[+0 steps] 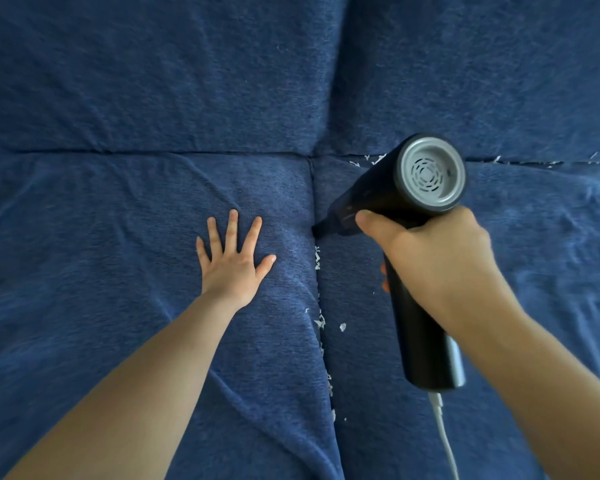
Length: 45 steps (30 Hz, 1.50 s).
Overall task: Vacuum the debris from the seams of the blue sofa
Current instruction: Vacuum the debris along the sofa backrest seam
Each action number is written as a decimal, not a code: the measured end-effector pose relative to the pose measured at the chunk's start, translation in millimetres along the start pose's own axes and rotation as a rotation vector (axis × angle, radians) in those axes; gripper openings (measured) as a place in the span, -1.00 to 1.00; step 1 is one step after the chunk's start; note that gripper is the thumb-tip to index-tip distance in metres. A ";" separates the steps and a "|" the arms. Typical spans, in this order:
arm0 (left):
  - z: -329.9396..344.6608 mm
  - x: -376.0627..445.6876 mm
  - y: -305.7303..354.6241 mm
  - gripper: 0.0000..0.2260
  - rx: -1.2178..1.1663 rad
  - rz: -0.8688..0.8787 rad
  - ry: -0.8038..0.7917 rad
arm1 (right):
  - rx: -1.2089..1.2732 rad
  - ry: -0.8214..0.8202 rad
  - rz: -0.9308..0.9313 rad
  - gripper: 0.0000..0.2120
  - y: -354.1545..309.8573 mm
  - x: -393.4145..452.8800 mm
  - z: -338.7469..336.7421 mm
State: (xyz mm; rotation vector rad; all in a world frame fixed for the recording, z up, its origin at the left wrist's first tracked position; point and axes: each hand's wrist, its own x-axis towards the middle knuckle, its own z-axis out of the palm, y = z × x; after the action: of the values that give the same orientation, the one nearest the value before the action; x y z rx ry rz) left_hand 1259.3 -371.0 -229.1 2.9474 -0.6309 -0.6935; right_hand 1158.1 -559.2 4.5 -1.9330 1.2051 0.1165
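Nearest the lens, bare forearms reaching over sofa [125, 98], blue cushions meeting at crossing seams. Right hand [437, 258] wrapped round vacuum [409, 209] handle, thumb along the barrel, probably to steer; nozzle tip angled down into the seam [317, 289] between seat cushions. White cord [444, 438] trailing off the handle base. Left hand [231, 261] flat, fingers spread, pressing the left cushion just beside the seam, likely to spread the gap and steady the fabric. White debris [321, 322] strewn along the seam nearer than the nozzle, more in the back seam at right; much left to suck up.
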 end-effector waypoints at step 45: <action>15.4 -27.7 12.9 -0.32 0.039 -0.031 0.087 | -0.010 -0.060 0.049 -0.56 36.2 -42.7 -10.9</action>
State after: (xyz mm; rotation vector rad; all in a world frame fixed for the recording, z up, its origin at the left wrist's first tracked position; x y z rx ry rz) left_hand 1225.1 -371.1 -229.6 3.0103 -0.5991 -0.5577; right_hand 1103.5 -543.7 10.1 -1.8955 1.2145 0.2053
